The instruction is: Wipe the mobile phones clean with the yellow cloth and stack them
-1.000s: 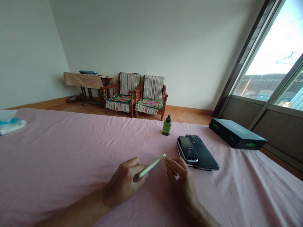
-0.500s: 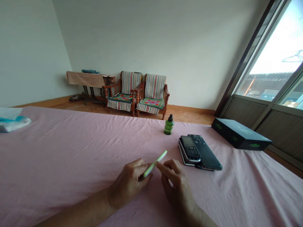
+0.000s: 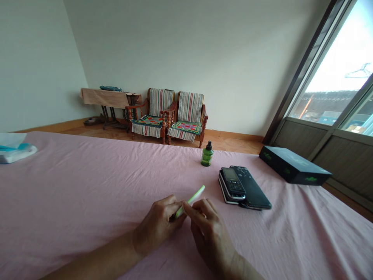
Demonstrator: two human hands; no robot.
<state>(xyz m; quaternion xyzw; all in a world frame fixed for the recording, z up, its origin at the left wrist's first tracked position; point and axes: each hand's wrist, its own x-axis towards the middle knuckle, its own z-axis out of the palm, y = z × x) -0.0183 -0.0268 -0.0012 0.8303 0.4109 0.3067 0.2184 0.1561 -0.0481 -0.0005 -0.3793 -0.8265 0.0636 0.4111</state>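
Observation:
A thin white and bright green item (image 3: 196,195), seen nearly edge-on, is tilted up to the right above the pink cloth (image 3: 87,186). My left hand (image 3: 160,219) is wrapped round its lower left end. My right hand (image 3: 208,229) has its fingers bent in a pinch, with the fingertips against the item's edge near my left fingers. Whether the right fingertips grip anything small cannot be made out. Beyond my right hand lie a keypad phone (image 3: 234,183) on top of other devices and a large dark phone or case (image 3: 253,190).
A green spray bottle (image 3: 206,154) stands behind the phones. To the right is a black box (image 3: 294,165). A tissue pack (image 3: 17,152) lies at the left edge. Two wooden chairs (image 3: 186,126) and a cloth-covered table (image 3: 105,98) stand by the far wall.
My right hand has slid left and down along the item's edge, closer to my left hand. My left hand has barely moved. The view has shifted very slightly.

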